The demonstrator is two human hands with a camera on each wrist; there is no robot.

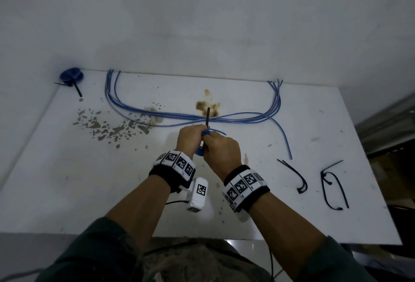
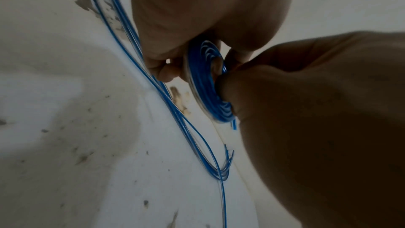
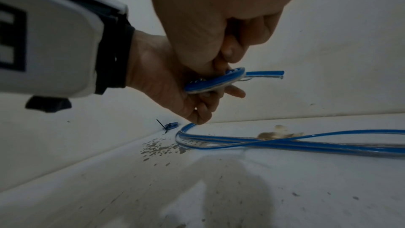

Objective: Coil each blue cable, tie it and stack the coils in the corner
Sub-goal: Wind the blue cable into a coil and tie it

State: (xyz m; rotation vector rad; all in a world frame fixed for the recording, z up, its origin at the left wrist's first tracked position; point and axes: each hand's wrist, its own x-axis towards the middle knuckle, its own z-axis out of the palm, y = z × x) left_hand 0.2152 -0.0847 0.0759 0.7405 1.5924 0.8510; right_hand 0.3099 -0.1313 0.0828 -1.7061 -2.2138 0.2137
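Above the table (image 1: 67, 191), mid-front, we hold a blue coil (image 2: 203, 82) between both hands, lifted off the surface. Our left hand (image 1: 190, 138) has its fingers curled round the far side of the coil; in the left wrist view its fingertips (image 2: 166, 74) wrap the outer turns. Our right hand (image 1: 221, 149) is closed on the near side, fingers (image 3: 230, 48) bent and pinching at the coil's centre. A black zip tie (image 1: 207, 116) sticks up from between the two hands, over the loose cables behind. We cannot tell which fingers grip the tie itself. The coil's free end (image 3: 265, 74) pokes out to the right, past the right hand's fingers.

Uncoiled blue cables (image 1: 179, 116) lie in a long bundle across the back half of the table, both ends bending up to the wall (image 1: 202, 23). One strand (image 1: 284, 138) splits off at the right and runs toward the front edge.

One finished coil (image 1: 71, 76) sits in the far left corner, against the wall, with its tie tail (image 1: 78, 90) pointing toward us.

Spare zip ties (image 1: 332, 185) lie front right, well apart from the hands: one bent pair, one looser group just right of it.

Table surface has grey chips (image 1: 107, 126) at left and a brown stain (image 1: 207, 104) at centre back, under the cable bundle.
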